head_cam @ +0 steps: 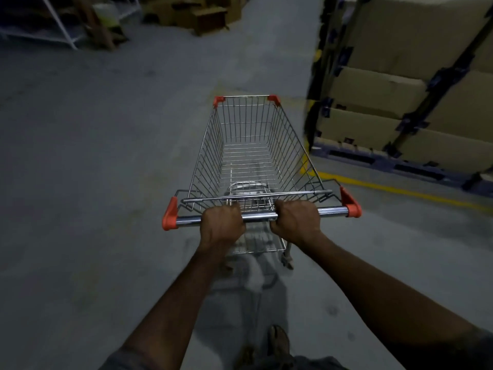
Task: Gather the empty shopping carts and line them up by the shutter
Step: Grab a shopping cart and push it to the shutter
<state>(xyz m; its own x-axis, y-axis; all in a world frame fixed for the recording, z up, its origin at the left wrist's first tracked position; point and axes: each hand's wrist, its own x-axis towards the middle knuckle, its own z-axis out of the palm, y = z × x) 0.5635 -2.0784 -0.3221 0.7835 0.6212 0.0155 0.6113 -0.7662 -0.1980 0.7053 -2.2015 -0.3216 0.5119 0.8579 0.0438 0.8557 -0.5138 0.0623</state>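
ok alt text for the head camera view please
A left hand and right hand grip the handle of an empty wire shopping cart on a grey floor. Stacked cardboard boxes stand to its right, past a yellow line.

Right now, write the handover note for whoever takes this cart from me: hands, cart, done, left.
Left hand: grips the handle bar, left of middle.
Right hand: grips the same bar, right of middle.
Shopping cart: empty, on the concrete floor, palletised cartons close on its right.
Done: one empty cart in hand.
Left: neither shutter nor other carts in view; wheel it to the shutter, line it up, gather the rest.
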